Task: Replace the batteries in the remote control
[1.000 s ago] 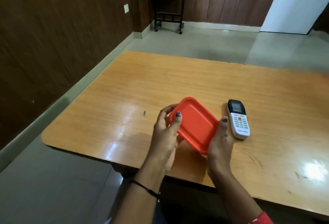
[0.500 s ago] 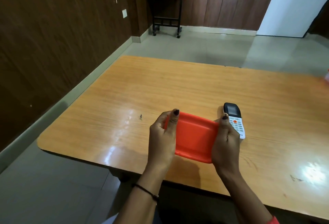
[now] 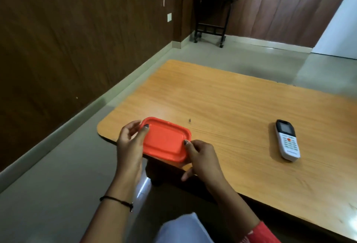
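A red rectangular plastic box (image 3: 164, 140) with its lid on is held in both hands over the table's near left corner. My left hand (image 3: 129, 144) grips its left end, thumb on the lid. My right hand (image 3: 201, 157) grips its right end, thumb on the rim. The white remote control (image 3: 287, 140) with a dark screen lies face up on the wooden table (image 3: 222, 103), well to the right of the box and untouched. No batteries are visible.
A small dark speck (image 3: 190, 120) lies on the table just beyond the box. The table's left edge drops to a grey floor beside a dark wood wall. A black side table (image 3: 212, 18) with a small white pot stands in the far corner.
Both hands have carried the red box to the left, away from the remote, toward the table's near left corner. The view has swung left too.
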The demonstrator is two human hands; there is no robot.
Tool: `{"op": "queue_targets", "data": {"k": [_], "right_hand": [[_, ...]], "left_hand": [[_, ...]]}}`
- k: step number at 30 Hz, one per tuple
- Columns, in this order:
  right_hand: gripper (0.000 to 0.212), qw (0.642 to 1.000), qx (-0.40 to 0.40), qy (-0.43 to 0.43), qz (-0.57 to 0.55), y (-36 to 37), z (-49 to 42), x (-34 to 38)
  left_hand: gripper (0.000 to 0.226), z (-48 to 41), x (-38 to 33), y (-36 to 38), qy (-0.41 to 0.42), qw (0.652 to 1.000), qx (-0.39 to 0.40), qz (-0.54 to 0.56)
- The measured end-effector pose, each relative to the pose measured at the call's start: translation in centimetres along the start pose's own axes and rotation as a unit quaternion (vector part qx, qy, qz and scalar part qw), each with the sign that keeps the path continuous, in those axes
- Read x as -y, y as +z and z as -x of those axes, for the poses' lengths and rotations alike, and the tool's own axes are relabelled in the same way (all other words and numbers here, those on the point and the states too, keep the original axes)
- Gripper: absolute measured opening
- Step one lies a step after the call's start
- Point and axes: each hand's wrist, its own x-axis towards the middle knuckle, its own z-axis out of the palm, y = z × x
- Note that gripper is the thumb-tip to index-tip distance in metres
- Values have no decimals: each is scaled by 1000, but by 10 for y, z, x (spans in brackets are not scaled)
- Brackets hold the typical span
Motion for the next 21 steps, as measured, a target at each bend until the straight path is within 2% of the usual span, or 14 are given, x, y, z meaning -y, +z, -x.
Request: {"op": "queue_targets", "data": {"k": [3, 9, 15, 20, 21], "right_hand": [[23, 998, 9, 24, -66, 48, -21, 18], [24, 988, 36, 66, -137, 106, -69, 44], [22, 978, 81, 85, -171, 118, -73, 42], [29, 978, 77, 87, -175, 109, -66, 42], [31, 979, 66, 78, -177, 104, -67, 40]], "left_hand": [[19, -32, -12, -39, 26, 997, -64, 21], [30, -101, -13, -84, 1, 994, -94, -52], [28, -127, 1, -97, -5, 992, -103, -73], [31, -119, -4, -92, -1, 990, -109, -93], [33, -114, -3, -91, 23, 988, -112, -106]]}}
